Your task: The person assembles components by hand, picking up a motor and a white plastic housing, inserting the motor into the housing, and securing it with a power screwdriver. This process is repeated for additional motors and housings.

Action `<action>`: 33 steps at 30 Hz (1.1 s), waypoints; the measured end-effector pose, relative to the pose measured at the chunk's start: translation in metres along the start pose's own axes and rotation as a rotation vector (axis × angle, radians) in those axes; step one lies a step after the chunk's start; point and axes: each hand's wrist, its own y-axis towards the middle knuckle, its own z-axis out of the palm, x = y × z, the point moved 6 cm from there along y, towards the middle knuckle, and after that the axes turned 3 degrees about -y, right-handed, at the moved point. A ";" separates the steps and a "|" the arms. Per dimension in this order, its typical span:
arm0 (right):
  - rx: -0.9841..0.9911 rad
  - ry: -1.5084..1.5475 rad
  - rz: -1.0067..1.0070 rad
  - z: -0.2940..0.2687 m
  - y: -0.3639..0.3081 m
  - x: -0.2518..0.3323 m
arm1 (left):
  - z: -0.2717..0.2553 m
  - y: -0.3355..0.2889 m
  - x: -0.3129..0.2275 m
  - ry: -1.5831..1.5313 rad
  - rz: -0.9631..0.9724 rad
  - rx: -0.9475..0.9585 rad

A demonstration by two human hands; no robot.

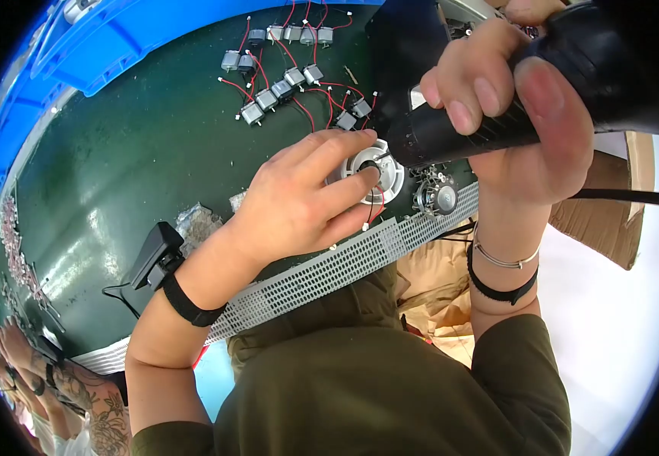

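My left hand (299,190) is curled over a round white plastic housing (396,181), its fingertips gripping the rim and the middle. A red wire with a small white connector hangs from the housing toward me. In my right hand (531,114) is a black power screwdriver (459,135), fingers wrapped round its body. Its nose is tilted down to the left, and a thin bit reaches the housing near my left fingertips. Whether the bit sits on a screw is hidden. Just right of the housing lies a pile of small metal screws (442,196).
Several small silver motors (252,114) with red wires lie on the dark green table (139,159). Blue bins (109,45) line the far edge, beside a black box (402,57). A white perforated strip (307,285) edges the near side. Another person's hand (14,346) works at lower left.
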 end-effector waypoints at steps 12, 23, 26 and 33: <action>-0.373 -0.149 0.132 0.011 -0.020 0.014 | 0.002 0.000 -0.003 -0.008 0.028 -0.031; -0.493 -0.531 -0.341 -0.008 0.000 0.039 | -0.218 -0.097 0.078 0.543 -0.644 -0.138; -0.566 -0.743 -0.412 0.019 -0.033 0.032 | -0.273 -0.143 0.100 0.698 -0.847 -0.008; 0.529 -1.422 0.437 0.083 -0.027 -0.125 | -0.274 -0.021 0.076 0.496 -0.547 -0.323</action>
